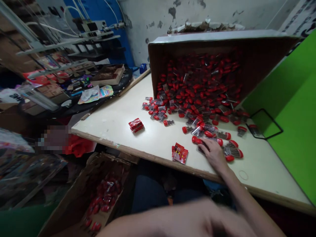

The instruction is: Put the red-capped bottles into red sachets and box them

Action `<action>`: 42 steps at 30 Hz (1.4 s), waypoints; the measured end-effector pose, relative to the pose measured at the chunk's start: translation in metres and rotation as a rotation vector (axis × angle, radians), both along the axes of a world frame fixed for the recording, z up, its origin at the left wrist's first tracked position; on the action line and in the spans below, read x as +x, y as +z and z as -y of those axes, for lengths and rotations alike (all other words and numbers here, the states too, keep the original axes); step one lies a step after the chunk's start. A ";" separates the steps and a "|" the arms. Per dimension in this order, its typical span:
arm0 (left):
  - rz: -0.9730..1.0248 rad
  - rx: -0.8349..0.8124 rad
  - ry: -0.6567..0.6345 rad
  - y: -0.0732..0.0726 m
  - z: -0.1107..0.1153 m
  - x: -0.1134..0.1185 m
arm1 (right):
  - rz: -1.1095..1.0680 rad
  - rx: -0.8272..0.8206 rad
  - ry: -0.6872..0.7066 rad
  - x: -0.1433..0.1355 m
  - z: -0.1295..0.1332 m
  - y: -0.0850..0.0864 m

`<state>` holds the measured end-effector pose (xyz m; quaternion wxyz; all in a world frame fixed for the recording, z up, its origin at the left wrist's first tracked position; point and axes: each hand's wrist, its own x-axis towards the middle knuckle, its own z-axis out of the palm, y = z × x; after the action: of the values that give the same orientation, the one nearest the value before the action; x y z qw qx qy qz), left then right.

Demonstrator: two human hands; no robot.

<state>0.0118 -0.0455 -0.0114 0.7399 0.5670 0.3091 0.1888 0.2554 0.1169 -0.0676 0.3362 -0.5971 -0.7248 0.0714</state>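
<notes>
My right hand [214, 152] lies low over the white table, its fingers curled on a small clear bottle with a red cap [196, 140] and dark contents. More red-capped bottles [233, 151] are scattered around that hand, spilling from a large cardboard box [261, 54] tipped on its side. Close to the camera, my left hand [204, 214] is smeared by motion in front of the table's edge; its fingers cannot be made out. Small red printed packets [180, 153] lie left of my right hand, and a bundle of similar red packets [136, 125] sits farther left.
Below the table at left stands an open carton [71, 194] holding red items. A machine with a round black platform [98, 98] is at the far left. A green panel [293, 121] and black wire frame [274, 125] border the right. A rubber band [243, 175] lies near the front edge.
</notes>
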 end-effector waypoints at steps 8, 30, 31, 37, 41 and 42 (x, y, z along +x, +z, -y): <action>-0.570 0.328 0.647 -0.009 -0.148 -0.011 | -1.006 -0.304 -0.176 -0.016 0.035 0.023; -0.374 0.178 0.813 -0.035 -0.161 -0.005 | -1.202 -0.484 -0.036 -0.076 0.065 0.030; -0.334 0.155 0.826 -0.032 -0.159 -0.005 | -1.200 -0.486 -0.021 -0.081 0.065 0.032; -0.295 0.260 0.913 -0.019 -0.147 -0.005 | -1.265 -0.453 0.008 -0.105 0.059 0.043; -0.333 0.302 0.922 -0.015 -0.143 -0.005 | -1.159 -0.375 -0.080 -0.110 0.054 0.039; -0.331 0.305 0.926 -0.014 -0.143 -0.005 | -1.091 -0.348 -0.099 -0.111 0.053 0.038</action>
<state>0.0065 0.0974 -0.0255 0.4287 0.4942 0.6098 0.4474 0.1449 0.0634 -0.0299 0.5615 -0.5536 -0.3950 0.4715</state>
